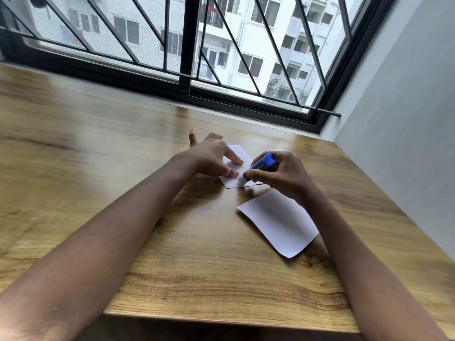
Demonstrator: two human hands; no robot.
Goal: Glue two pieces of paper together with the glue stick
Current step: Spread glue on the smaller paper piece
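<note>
A small white paper [238, 153] lies flat near the middle of the wooden table. My left hand [211, 156] rests on it with spread fingers, the thumb and forefinger pressing it down. My right hand [280, 173] grips a blue glue stick [261, 165], tilted, with its white tip touching the paper's near edge. A second, larger white paper [279, 221] lies loose on the table just in front, under my right forearm.
The wooden table [123, 168] runs back to a black-framed barred window [187, 45]. A grey wall [406, 119] closes the right side. A bit of something yellow [189, 143] shows behind my left hand. The table's near edge [221, 318] is close.
</note>
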